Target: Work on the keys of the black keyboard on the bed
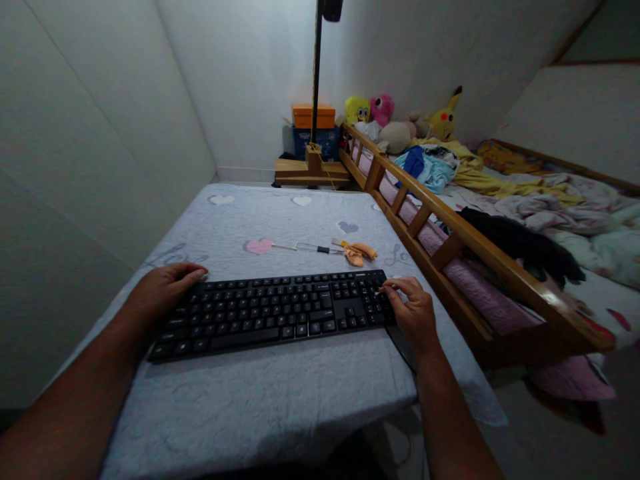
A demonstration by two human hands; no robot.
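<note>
A black keyboard [260, 310] lies slightly askew on the cloth-covered table, with its cable running off the right end. My left hand [163, 290] is closed around the keyboard's left end, thumb toward the far edge. Over the number pad, my right hand [410, 307] pinches a small, thin, pale stick whose tip points down at the keys; its kind is too small to tell. Beyond the keyboard lies a thin wire tool [323, 250] with a black grip. Beside it are a crumpled orange cloth [354, 257] and a small flat piece with a yellow part [340, 243].
A light tablecloth [260, 213] with heart prints covers the table. Along the right runs a wooden bed rail [450, 227], with bedding and plush toys behind it. At the far end stand a black pole [316, 73] on a wooden base and an orange box [313, 116].
</note>
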